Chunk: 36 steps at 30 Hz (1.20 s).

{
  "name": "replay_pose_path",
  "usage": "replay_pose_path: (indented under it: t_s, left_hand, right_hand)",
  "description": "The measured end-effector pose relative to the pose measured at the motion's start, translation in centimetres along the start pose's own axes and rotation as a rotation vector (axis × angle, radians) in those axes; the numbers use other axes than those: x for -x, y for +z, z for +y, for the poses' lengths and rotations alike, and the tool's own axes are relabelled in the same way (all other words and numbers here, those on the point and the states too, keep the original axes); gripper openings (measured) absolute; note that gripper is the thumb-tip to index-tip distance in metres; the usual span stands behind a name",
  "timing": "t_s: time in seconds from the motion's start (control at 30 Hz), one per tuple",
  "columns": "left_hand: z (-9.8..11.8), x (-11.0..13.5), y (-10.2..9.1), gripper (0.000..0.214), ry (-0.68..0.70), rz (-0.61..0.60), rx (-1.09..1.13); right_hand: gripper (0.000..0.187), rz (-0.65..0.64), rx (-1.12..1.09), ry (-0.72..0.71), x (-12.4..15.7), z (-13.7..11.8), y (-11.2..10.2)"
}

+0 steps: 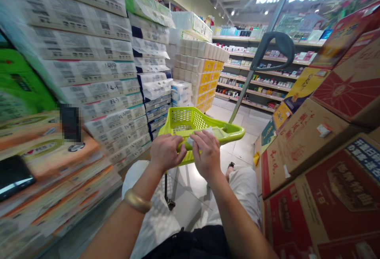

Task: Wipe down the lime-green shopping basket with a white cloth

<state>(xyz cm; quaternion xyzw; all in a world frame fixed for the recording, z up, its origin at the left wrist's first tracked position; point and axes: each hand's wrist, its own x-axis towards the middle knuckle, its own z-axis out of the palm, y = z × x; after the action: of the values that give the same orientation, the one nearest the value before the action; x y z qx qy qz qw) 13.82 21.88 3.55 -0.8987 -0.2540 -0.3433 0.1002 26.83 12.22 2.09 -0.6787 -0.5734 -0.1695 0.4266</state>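
Observation:
A lime-green shopping cart basket (204, 116) with perforated sides stands in front of my knees. My left hand (164, 150) is closed over the left part of its near rim, the thumb pointing right. Beside it, my right hand (206, 152) presses a crumpled white tissue or wipe (209, 130) onto the rim, fingers bent over it. Only edges of that white piece show around the fingers. Below the basket, a thin dark leg with a caster (170, 203) reaches the floor.
Tall stacks of wrapped paper packs (97, 49) line the left. A black phone (13, 176) lies on orange packs. Cardboard cartons (299, 144) are piled on the right. Ahead are a slanting metal post with a grey loop handle (257, 55) and stocked shelves (237, 65).

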Motion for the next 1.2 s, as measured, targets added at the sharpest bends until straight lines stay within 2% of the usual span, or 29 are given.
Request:
replay_pose_path:
  t_s: [0.1,0.2,0.27,0.33,0.4,0.5,0.57,0.63,0.7,0.8,0.87,0.97,1.1,1.2]
  left_hand:
    - [0.0,0.0,0.0,0.026,0.007,-0.001,-0.001]
    - [0.1,0.0,0.0,0.027,0.006,0.004,-0.012]
    - [0.2,0.0,0.0,0.027,0.001,0.011,-0.021]
    - [0.4,-0.1,0.0,0.027,-0.007,0.015,-0.026]
    - [0.4,-0.1,0.1,0.026,-0.013,0.014,-0.026]
    - [0.4,-0.1,0.0,0.026,-0.003,0.011,-0.019]
    - [0.3,0.0,0.0,0.026,0.012,0.020,-0.010]
    - [0.2,0.0,0.0,0.025,0.034,0.035,0.001]
    - [0.2,0.1,0.0,0.024,0.047,0.046,0.005]
    - [0.3,0.1,0.1,0.024,0.032,0.053,-0.014]
    - [0.4,0.1,0.2,0.024,0.018,0.058,-0.031]
    - [0.4,0.1,0.4,0.023,0.019,0.073,-0.037]
    - [0.3,0.1,0.4,0.022,0.037,0.088,-0.012]
    - [0.3,0.1,0.2,0.022,0.048,0.076,0.012]
  right_hand:
    - [0.031,0.055,0.003,0.023,-0.1,2.1,-0.9]
    - [0.034,0.168,-0.007,0.128,-0.5,5.1,-2.1]
    - [0.036,0.217,-0.010,0.192,-0.6,6.0,-2.5]
    - [0.036,0.229,0.005,0.218,-0.6,5.5,-2.2]
    - [0.035,0.195,0.026,0.190,-0.3,3.8,-1.4]
    - [0.031,0.090,0.029,0.064,0.2,0.6,0.0]
    - [0.029,0.050,0.018,-0.007,0.4,-0.5,0.4]
    - [0.028,0.058,0.010,-0.040,0.4,-0.2,0.3]
    - [0.028,0.110,0.010,-0.034,0.2,1.3,-0.2]
    - [0.030,0.234,0.028,0.043,-0.2,3.7,-0.9]
    - [0.032,0.301,0.044,0.096,-0.3,4.2,-0.9]
    - [0.031,0.296,0.058,0.080,0.1,2.6,0.1]
    - [0.029,0.147,0.026,-0.069,1.0,-0.4,1.3]
    - [0.028,0.129,0.021,-0.102,0.9,-0.1,0.8]
